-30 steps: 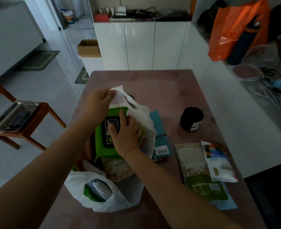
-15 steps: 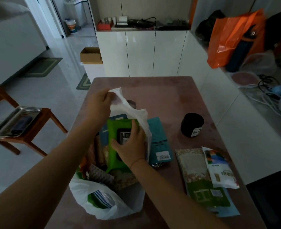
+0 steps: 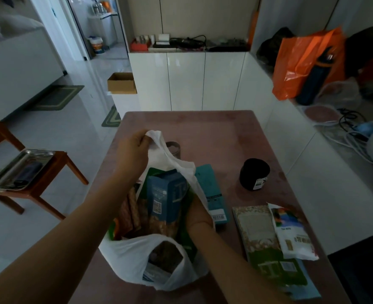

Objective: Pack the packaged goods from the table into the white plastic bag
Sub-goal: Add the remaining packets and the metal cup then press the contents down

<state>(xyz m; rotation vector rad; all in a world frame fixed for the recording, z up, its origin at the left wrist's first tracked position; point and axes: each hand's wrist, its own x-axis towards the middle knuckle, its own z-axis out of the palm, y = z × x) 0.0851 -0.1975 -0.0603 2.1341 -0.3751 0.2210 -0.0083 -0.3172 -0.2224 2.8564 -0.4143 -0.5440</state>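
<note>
The left hand pinches up a handle of the white plastic bag at centre frame, while the right hand, fingers buried inside so its grip can't be told, is nearer the teal packet lying just right, long axis up-frame.

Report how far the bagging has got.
Done: several packets, a blue packet among them, stand inside the white plastic bag. In hand: the left hand holds one handle up; the right hand reaches into the bag's mouth, fingers hidden, so its grip cannot be told. Left on the table: a teal packet beside the bag, a black jar, a grain packet and a white packet lying partly over it.
</note>
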